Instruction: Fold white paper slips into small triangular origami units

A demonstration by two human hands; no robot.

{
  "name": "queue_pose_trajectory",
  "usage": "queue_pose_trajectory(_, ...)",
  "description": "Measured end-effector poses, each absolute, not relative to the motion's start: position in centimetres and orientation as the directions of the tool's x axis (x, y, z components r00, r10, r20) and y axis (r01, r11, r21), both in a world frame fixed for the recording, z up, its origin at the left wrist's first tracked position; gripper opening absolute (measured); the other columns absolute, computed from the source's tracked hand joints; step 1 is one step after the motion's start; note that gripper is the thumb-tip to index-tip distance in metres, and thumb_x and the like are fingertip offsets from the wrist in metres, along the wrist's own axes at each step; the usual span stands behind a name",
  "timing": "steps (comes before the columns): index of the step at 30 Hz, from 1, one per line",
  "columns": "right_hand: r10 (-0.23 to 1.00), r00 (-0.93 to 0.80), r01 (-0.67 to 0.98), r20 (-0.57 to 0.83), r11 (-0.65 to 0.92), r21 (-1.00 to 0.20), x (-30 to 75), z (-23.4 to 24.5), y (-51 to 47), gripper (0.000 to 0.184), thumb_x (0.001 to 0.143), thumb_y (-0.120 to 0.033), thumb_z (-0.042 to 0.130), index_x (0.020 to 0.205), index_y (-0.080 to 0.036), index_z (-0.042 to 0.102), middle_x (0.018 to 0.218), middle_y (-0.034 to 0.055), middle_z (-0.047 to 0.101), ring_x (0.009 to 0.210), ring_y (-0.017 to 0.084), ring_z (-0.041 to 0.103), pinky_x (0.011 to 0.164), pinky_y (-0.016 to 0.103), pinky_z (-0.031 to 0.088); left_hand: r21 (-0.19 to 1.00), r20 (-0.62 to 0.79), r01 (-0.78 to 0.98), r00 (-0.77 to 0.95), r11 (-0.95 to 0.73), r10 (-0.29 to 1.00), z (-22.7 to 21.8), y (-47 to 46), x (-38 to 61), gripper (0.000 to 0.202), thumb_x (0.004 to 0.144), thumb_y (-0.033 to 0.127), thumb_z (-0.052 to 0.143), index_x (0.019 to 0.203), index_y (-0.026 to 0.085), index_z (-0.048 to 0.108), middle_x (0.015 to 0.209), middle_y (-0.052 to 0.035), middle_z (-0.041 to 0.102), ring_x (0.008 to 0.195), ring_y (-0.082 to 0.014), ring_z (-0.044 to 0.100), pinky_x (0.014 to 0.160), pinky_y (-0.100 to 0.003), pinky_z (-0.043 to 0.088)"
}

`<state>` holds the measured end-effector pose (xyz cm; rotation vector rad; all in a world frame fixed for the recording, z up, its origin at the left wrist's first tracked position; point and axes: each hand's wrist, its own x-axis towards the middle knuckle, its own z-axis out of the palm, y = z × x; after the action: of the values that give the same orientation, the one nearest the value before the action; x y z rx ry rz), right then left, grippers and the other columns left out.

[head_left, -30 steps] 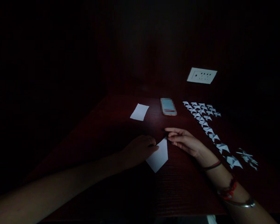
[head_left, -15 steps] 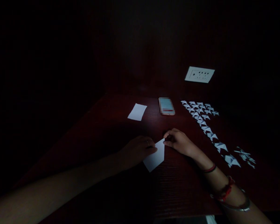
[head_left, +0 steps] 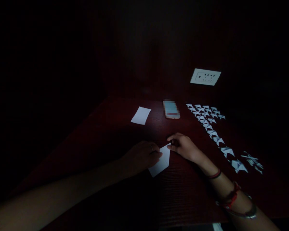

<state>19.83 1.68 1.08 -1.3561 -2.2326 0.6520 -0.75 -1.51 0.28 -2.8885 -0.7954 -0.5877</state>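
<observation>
A small white paper piece (head_left: 161, 163) lies on the dark reddish wooden table (head_left: 183, 192) in dim light. My left hand (head_left: 141, 155) rests on the paper's left edge, fingers curled down onto it and a ring on one finger. My right hand (head_left: 183, 147) pinches the paper's upper right corner with its fingertips. Red thread bands and a metal bangle circle my right wrist.
A second white paper slip (head_left: 141, 115) lies further back. A phone (head_left: 170, 109) sits beside it. Several small folded white paper triangles (head_left: 213, 128) run in a line along the right side. A white wall socket plate (head_left: 205, 77) is behind.
My right hand went from stretched flat beside the paper to curled and pinching its top corner. The paper's right side has folded inward slightly. My left hand stayed pressing.
</observation>
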Motion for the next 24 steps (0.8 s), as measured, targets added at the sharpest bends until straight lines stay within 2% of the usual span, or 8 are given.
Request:
queue_pose_trajectory(4,0.875,-0.466,0.707,0.127,0.455,-0.542,19.94,1.41,1.55,0.006,0.070,-0.015,0.057,0.074,-0.017,0.058,0.078,0.0020,0.048,0.071,0.012,0.049,0.067,0.026,0.040,0.016,0.402,0.503,0.788,-0.864,0.466,0.15,-1.47,-0.67,0.019,0.087,0.022,0.038,0.095,0.018,0.054,0.093,-0.0022,0.056,0.089,-0.0132,0.050,0.076,-0.029,0.041)
queue_pose_trajectory(9,0.859,-0.495,0.690,0.132,0.481,-0.541,19.87,1.67,1.35,0.006,0.070,-0.012,0.055,0.073,-0.017,0.052,0.076,0.0012,0.049,0.070,0.012,0.048,0.065,0.024,0.039,0.009,0.426,0.496,0.783,-0.868,0.453,-0.36,-1.29,-0.82,0.020,0.088,0.021,0.037,0.097,0.018,0.054,0.093,-0.0025,0.057,0.089,-0.0137,0.050,0.075,-0.029,0.041)
queue_pose_trajectory(13,0.869,-0.479,0.640,0.122,0.441,-0.629,19.68,1.78,1.19,0.006,0.070,-0.012,0.054,0.074,-0.016,0.051,0.066,-0.0021,0.052,0.059,0.009,0.048,0.056,0.021,0.038,0.031,0.408,0.509,0.779,-0.860,0.476,-0.35,-1.31,-0.84,0.019,0.087,0.022,0.038,0.097,0.019,0.054,0.094,-0.0024,0.056,0.089,-0.0145,0.050,0.076,-0.030,0.040)
queue_pose_trajectory(18,0.886,-0.423,0.559,0.190,0.421,-0.715,19.71,1.75,1.02,0.026,0.067,-0.017,0.059,0.093,-0.017,0.056,0.068,-0.0017,0.058,0.060,0.010,0.051,0.060,0.023,0.041,0.023,0.401,0.564,0.751,-0.825,0.525,-0.23,-1.33,-0.80,0.019,0.087,0.021,0.038,0.098,0.019,0.054,0.099,-0.0021,0.055,0.091,-0.0150,0.049,0.076,-0.031,0.039)
queue_pose_trajectory(24,0.884,-0.449,0.518,0.133,0.379,-0.767,19.82,1.62,0.81,0.011,0.068,-0.023,0.060,0.076,-0.017,0.065,0.069,0.0004,0.063,0.063,0.011,0.056,0.060,0.024,0.042,-0.021,0.373,0.584,0.758,-0.812,0.535,-0.10,-1.32,-0.90,0.021,0.083,0.019,0.044,0.103,0.019,0.052,0.100,-0.0019,0.057,0.097,-0.0178,0.047,0.080,-0.033,0.038)
